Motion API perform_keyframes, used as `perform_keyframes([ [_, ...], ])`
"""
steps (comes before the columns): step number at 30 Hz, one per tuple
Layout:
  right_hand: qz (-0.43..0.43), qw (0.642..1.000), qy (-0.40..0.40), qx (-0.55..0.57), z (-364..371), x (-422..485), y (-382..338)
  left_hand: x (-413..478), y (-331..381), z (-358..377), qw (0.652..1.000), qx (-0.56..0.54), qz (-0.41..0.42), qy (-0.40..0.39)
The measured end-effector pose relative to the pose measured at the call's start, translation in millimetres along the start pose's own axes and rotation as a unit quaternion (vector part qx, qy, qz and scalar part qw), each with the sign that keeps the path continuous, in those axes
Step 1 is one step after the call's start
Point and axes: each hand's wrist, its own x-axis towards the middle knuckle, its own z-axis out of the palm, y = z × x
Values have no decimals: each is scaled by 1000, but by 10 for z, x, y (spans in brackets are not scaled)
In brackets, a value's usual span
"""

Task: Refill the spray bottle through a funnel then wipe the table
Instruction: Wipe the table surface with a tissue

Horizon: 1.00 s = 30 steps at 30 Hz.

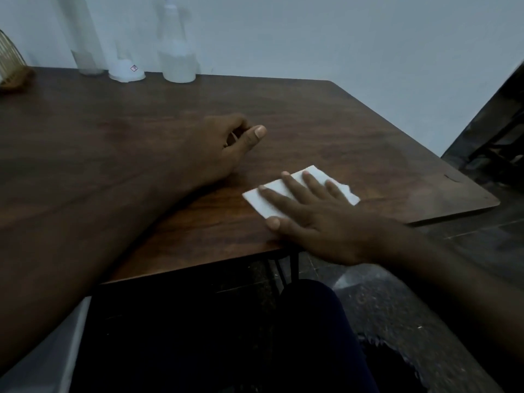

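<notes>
Right hand presses a white cloth flat at 4 o'clock on the surface, fingers straight and spread. Left hand rests near centre, fingers loosely curled, seemingly around nothing. Spray bottle stands at 12 o'clock, funnel beside it at 11

Two hands: left hand, right hand. One cloth under the right palm. Beyond it, two bottles, one funnel, one basket. One table.
</notes>
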Motion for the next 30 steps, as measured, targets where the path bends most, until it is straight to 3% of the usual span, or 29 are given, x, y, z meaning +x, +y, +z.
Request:
perform_keyframes([
  [4,182,983,20,-16,-214,358,662,0,-106,-37,997,-55,-50,23],
  [6,219,976,22,0,-317,613,659,45,-170,-45,991,-90,-89,51],
  [8,177,984,20,9,-355,826,327,90,-224,-65,984,-112,-113,81],
  [12,-48,999,10,-17,-158,715,-537,102,-410,-173,962,-164,-168,139],
  [14,-108,994,3,-22,-66,526,-550,77,-506,-248,953,-174,-200,143],
  [19,-12,999,-6,-31,-163,420,-305,-105,-671,-528,955,-142,-216,143],
  [23,-174,983,-18,-46,5,201,-914,-161,-897,-710,955,-114,-230,148],
  [25,-207,977,-3,-55,-34,432,-1064,-152,-977,-724,953,-111,-236,155],
  [30,-71,996,4,-48,-306,1134,-940,-251,-1113,-740,937,-125,-266,190],
])
